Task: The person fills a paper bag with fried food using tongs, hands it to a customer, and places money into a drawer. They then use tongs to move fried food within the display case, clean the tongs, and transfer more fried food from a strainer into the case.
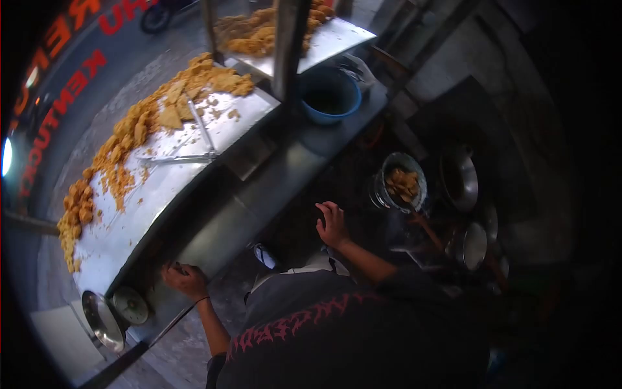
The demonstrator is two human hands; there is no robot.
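My left hand [185, 280] is over the lower metal shelf [223, 227], near the scale [131, 305]. Its fingers are curled in, and a small dark thing seems to be between them, too small to name. Out over the dark floor, my right hand [332, 224] has its fingers apart and loosely bent, with nothing in them. To its right stands a metal pot [382, 194] with fried pieces [403, 184] inside. Metal tongs [202, 128] lie spread on the slanted metal tray [165, 188], beside heaped fried food [126, 133].
A blue basin [332, 118] with dark contents stands at the shelf's far end. A wooden post [289, 52] rises beside it. More fried food [249, 32] lies on a second tray. Woks [470, 185] and pans [474, 246] are at right; a metal bowl [103, 322] is at lower left.
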